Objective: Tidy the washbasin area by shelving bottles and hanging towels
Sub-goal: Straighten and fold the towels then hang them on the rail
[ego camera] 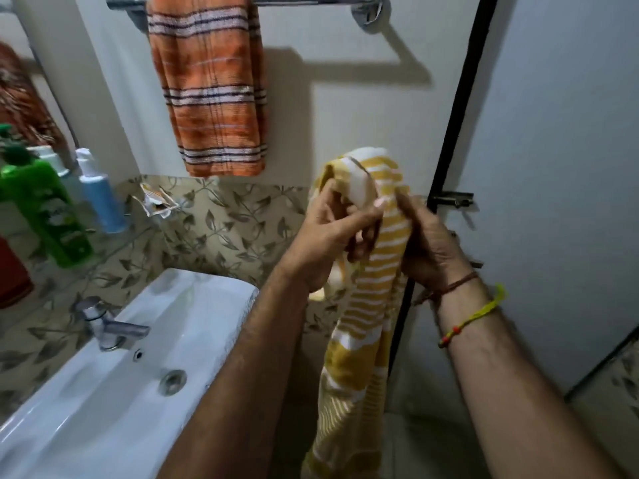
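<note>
Item: yellow-and-white striped towel (375,271), woven cotton by the look of it. Held bunched at its top end between both hands, in front of the wall to the right of the washbasin (121,375); the rest hangs limp below the grip, out of frame at the bottom.

Grip: left hand (325,236) closed, fingers pinching a fold near the upper edge; right hand (428,243) closed around the gathered cloth just beside it.

Handling, judged: light, soft, no stiffness; it will sag wherever unsupported. Not slippery, not fragile. Best taken at two corners of one short edge, hands apart, so it spreads flat.

Destination, judged: chrome towel rail (311,0), above the grip; its free stretch lies right of the orange striped towel (214,91) already hung.

Up and left of the grip: green bottle (45,209) and blue bottle (102,202) on a glass shelf (114,247).

Writing: bottle labels blurred, unreadable; no brand visible on either towel.
</note>
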